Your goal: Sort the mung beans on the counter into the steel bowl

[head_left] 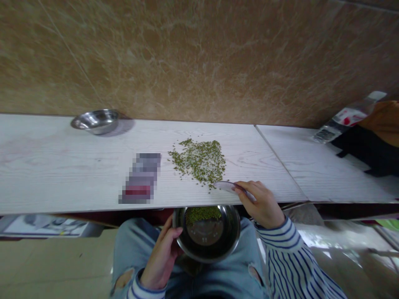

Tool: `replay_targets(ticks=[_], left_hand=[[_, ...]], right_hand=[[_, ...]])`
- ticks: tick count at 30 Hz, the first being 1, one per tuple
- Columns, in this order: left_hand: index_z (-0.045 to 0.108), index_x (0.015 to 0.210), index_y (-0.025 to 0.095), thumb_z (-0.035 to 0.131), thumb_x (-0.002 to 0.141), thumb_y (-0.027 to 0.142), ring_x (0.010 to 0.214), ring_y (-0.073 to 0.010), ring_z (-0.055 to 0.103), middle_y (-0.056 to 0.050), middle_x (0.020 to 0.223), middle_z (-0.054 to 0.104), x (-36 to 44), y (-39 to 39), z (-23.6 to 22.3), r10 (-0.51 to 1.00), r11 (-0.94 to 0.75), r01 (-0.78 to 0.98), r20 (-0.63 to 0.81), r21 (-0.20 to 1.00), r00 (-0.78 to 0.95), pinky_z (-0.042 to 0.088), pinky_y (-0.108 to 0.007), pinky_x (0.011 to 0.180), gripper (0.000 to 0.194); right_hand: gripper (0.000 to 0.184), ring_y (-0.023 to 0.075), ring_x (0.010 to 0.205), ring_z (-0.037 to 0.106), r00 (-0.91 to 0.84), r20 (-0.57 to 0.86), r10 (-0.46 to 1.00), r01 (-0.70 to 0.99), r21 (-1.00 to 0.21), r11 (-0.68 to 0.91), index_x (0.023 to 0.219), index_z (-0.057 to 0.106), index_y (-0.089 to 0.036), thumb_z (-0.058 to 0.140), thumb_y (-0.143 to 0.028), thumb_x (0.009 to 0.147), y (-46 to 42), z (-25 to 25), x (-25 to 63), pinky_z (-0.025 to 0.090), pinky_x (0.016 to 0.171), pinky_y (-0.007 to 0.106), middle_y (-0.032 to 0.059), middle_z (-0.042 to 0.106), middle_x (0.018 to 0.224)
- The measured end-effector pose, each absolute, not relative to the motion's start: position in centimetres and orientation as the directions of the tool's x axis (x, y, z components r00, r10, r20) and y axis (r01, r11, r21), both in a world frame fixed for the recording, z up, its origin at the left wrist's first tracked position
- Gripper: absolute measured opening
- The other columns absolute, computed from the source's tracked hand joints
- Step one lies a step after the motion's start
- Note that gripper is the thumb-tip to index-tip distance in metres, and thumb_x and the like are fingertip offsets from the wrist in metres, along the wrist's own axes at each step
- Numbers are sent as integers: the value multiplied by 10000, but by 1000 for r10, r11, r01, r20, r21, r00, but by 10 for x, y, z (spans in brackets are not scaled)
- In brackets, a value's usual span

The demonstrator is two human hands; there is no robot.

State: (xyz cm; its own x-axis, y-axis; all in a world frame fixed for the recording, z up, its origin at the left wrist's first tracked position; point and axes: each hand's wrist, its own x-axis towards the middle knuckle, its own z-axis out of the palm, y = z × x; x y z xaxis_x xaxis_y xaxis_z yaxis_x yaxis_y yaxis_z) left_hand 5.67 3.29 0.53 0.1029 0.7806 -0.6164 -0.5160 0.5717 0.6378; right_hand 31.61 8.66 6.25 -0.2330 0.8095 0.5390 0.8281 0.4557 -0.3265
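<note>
Holding the bowl [232, 233] by its left side with the left grip [166, 252], thumb over the rim, likely to keep it level and steady. Set above the lap, just under the front edge of the bench [62, 172] and mouth upward, probably to catch whatever drops over. Banked inside along the far wall, a green layer of beans [204, 214]; nearer the wearer, bare metal floor.

Pinching a pale tool [225, 186], perhaps a spoon, by its handle in the right grip [263, 203], apparently for low, flat reach. Tip just at the near edge of the loose beans [205, 160], spread thin on the bench top beyond the bowl; too hard to tell whether touching the bench.

Kept well apart, perhaps for free space: at back left, against the wall [199, 62], a spare bowl [104, 124]; nearer, left of the loose beans, a blurred item [140, 178]; at far right, a tilted bottle [346, 118] beside a dark bag [364, 145].

By count: two bowls, one tool, one bottle, one bag, one blurred item; beans in two lots, too many to number.
</note>
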Motion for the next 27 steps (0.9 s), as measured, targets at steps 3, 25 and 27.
replay_targets(ticks=[3, 25, 27], left_hand=[[535, 1243, 258, 602, 736, 271, 1057, -248, 581, -31, 1193, 641, 57, 33, 6, 787, 568, -512, -608, 645, 107, 482, -313, 751, 512], [547, 1220, 245, 624, 724, 270, 970, -234, 622, -41, 1112, 681, 58, 33, 6, 791, 558, -518, -603, 648, 98, 484, -306, 717, 503], [549, 1222, 246, 628, 716, 277, 959, -235, 625, -41, 1101, 684, 57, 33, 6, 787, 560, -515, -610, 649, 88, 484, -310, 712, 513]], right_hand=[[160, 171, 762, 636, -237, 538, 809, 828, -323, 458, 1003, 622, -190, 523, -211, 879, 86, 63, 314, 500, 696, 327, 49, 699, 842], [166, 167, 748, 631, -248, 516, 820, 805, -361, 471, 1009, 622, -208, 508, -219, 890, 93, 62, 306, 484, 702, 330, 48, 694, 828], [170, 166, 744, 630, -252, 514, 820, 805, -359, 472, 1011, 624, -208, 505, -221, 890, 94, 62, 305, 482, 701, 331, 49, 696, 827]])
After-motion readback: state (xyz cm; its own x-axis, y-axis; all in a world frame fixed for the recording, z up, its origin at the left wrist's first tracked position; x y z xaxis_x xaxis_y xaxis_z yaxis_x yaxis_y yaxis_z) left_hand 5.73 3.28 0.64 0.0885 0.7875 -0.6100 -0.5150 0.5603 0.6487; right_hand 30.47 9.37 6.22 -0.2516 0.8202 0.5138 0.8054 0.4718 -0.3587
